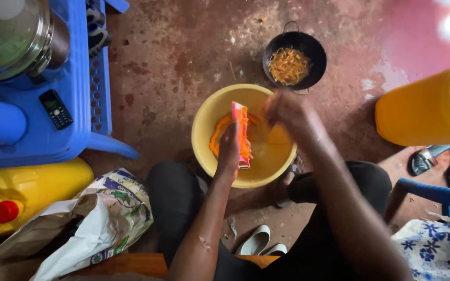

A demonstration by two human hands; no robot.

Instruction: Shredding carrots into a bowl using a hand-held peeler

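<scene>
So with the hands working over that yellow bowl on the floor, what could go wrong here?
1. The right hand is blurred with motion right beside the pink flat grater that the left hand holds upright, so fingertips could get scraped.
2. The yellow round plastic bowl sits on bare floor between the knees; a hard push might tip it.
3. The small black pan of orange shreds stands uncovered on the floor, so dirt may get in.

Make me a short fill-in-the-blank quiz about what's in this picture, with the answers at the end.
1. The left hand holds a pink grater over a ____ bowl.
2. The small black pan holds orange ____.
3. The mobile phone lies on a ____ plastic stool.
4. The blurred right hand is above the ____.

Answers: yellow; shreds; blue; bowl
</scene>
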